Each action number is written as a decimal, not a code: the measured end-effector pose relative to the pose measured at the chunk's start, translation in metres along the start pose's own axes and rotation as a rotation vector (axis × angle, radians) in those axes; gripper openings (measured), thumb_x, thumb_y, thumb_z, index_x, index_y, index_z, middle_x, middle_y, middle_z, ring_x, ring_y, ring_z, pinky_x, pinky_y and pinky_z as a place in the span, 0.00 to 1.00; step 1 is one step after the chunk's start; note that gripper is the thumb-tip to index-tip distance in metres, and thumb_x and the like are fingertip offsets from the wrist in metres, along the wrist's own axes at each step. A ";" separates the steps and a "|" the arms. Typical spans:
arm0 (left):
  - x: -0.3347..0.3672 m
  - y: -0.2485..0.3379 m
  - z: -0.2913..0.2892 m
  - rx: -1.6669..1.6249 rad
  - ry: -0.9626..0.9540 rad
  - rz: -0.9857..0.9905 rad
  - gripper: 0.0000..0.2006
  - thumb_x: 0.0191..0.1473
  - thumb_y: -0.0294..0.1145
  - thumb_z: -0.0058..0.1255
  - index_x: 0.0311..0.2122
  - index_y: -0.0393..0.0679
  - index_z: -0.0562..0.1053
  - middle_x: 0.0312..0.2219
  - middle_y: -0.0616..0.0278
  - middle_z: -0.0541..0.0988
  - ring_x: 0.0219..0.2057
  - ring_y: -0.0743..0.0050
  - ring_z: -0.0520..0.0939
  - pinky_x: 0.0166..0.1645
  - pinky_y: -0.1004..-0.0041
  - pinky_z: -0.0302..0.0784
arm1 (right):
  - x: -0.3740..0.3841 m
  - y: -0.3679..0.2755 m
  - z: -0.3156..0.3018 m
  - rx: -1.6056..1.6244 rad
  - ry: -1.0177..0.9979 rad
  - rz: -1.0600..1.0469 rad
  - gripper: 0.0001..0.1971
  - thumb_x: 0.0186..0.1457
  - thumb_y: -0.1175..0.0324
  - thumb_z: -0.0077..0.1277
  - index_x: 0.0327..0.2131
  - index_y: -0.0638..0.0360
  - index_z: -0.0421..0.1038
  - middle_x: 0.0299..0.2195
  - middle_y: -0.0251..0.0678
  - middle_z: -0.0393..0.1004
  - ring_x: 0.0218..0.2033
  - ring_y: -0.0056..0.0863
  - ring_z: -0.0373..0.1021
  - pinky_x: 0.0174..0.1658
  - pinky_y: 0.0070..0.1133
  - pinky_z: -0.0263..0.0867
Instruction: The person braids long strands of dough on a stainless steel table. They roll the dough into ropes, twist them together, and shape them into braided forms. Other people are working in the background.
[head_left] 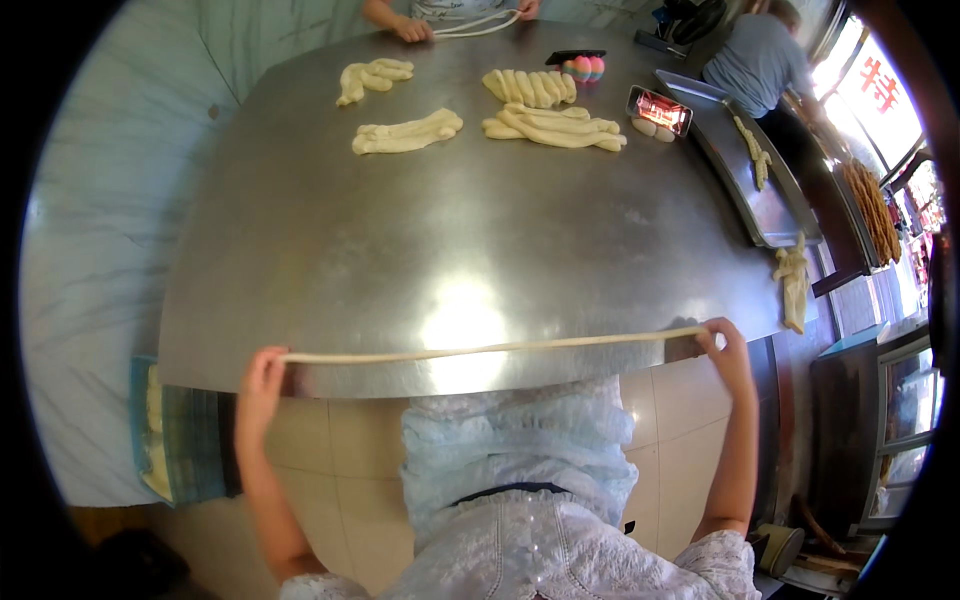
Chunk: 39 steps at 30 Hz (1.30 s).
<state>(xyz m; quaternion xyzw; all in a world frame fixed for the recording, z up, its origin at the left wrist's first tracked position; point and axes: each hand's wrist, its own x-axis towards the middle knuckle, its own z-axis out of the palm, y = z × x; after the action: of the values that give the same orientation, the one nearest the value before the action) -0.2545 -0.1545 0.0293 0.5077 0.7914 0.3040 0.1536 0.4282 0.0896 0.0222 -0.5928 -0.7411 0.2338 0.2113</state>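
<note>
Table (330, 240): stainless steel, smooth, with a dull brushed sheen and a bright reflection near the middle of the near edge.

Tray (772, 208): shallow metal, rectangular, raised rim; set along the right edge, presumably so that it can be reached from the table. One knobbly dough twist (752, 152) is contained.

Dough strand (500, 348): one, pale, slender, smooth, slightly bowed; stretched along the near edge. It is held at both ends, apparently so that it is drawn straight and sagging is limited. Whether the steel is touched along its length cannot be told. The left end is pinched by the fingertips of the left hand (265, 370), near the near left corner; the right end is likewise pinched by the right hand (723, 345), towards the near right corner.

Dough bundles: soft, matt, cream-coloured, laid in parallel ropes towards the far edge. A long bundle (555, 129) and a ridged bundle (530, 88) are placed right of centre; a flat bundle (408, 132) and a curled bundle (374, 78) are placed left, the two groups being set apart, presumably against sticking.

Dough piece (794, 290): limp, elongated, laid at the right edge.

Looped strand (475, 30): thin, white; gripped at the far edge by a co-worker's hands (411, 28).

Phone (660, 110): glossy, propped aslant near the tray, evidently for viewing.
</note>
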 end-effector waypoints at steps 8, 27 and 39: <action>0.049 -0.042 -0.089 -1.191 0.026 0.069 0.07 0.65 0.34 0.49 0.42 0.42 0.73 0.24 0.71 0.70 0.25 0.87 0.70 0.37 0.79 0.71 | 0.015 0.013 -0.095 0.751 -0.090 -0.050 0.04 0.61 0.72 0.51 0.37 0.63 0.71 0.22 0.22 0.63 0.23 0.12 0.58 0.28 0.14 0.54; 0.116 0.001 -0.117 -0.610 0.327 0.232 0.23 0.65 0.47 0.51 0.58 0.45 0.73 0.33 0.69 0.77 0.25 0.84 0.74 0.33 0.81 0.67 | 0.037 -0.066 0.033 0.080 -0.012 -0.229 0.13 0.58 0.72 0.55 0.47 0.61 0.78 0.48 0.41 0.72 0.46 0.36 0.70 0.47 0.27 0.69; 0.084 0.127 0.120 0.202 0.144 0.214 0.17 0.53 0.41 0.63 0.38 0.39 0.74 0.35 0.54 0.76 0.35 0.53 0.80 0.41 0.61 0.76 | 0.115 -0.108 0.088 -0.064 0.346 -0.528 0.26 0.52 0.69 0.60 0.56 0.54 0.71 0.52 0.44 0.71 0.57 0.42 0.65 0.58 0.31 0.63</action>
<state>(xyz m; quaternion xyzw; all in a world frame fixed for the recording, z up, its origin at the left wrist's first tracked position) -0.1349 -0.0022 0.0237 0.5790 0.7682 0.2731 0.0112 0.2679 0.1736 0.0199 -0.4175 -0.8294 0.0432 0.3687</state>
